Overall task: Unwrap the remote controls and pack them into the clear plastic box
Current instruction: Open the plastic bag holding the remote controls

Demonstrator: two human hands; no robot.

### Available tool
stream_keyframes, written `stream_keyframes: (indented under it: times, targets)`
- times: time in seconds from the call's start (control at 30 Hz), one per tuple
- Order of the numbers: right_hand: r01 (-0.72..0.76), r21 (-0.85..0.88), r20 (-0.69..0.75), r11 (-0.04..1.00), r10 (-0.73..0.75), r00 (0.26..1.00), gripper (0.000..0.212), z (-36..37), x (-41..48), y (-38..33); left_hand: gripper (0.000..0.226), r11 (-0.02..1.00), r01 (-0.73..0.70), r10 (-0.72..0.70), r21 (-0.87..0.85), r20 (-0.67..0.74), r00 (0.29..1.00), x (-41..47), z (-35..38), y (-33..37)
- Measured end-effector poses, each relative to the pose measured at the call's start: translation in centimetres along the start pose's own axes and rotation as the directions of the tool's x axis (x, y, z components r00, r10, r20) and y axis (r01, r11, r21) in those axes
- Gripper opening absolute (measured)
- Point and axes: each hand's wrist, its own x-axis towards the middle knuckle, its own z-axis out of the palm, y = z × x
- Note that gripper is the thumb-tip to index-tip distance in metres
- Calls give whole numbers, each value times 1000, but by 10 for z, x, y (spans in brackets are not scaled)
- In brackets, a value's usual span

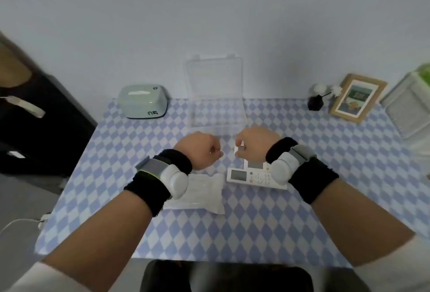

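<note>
"n5" on green tissue box [144, 102]

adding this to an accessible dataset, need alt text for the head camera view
The right hand pinches a small white remote control above a blue-and-white checked table, the left hand curled close beside it. Two more white remotes and a wrapped packet lie on it nearer the camera; an open clear plastic box sits behind, lid against the wall.

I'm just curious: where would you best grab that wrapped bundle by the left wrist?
Probably from above, with a pinch grip on the loose, flared right end of the wrapped bundle: it lies flat on the table, and the left wrist hides its other end.
</note>
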Motion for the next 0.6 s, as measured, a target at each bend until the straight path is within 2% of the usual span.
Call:
stream_keyframes:
  times: [0.17, 0.37, 0.5, 0.6]
  targets:
    - [-5, -25, 8, 1000, 5, 1000, 38, 64, 11, 1, 32, 1000, 24, -24, -11, 66, 998, 0, 64, -16]
    - [12, -56, -158, 998, -21, 987, 37, 108, 10, -5, 57, 999, -4, 3, 52, 24, 1000, -7, 110, -30]
    - [-4, -50, -232, 999, -8, 973, 34, 115, -1, -17, 104, 997, -20, 20, 73, 5, 1000, -20, 126, -35]
    - [-24, 15, -312, 1000, 27, 950, 30, 118, -12, -27, 114, 992, -10, 9, 127, 6, 1000, -29, 136, -38]
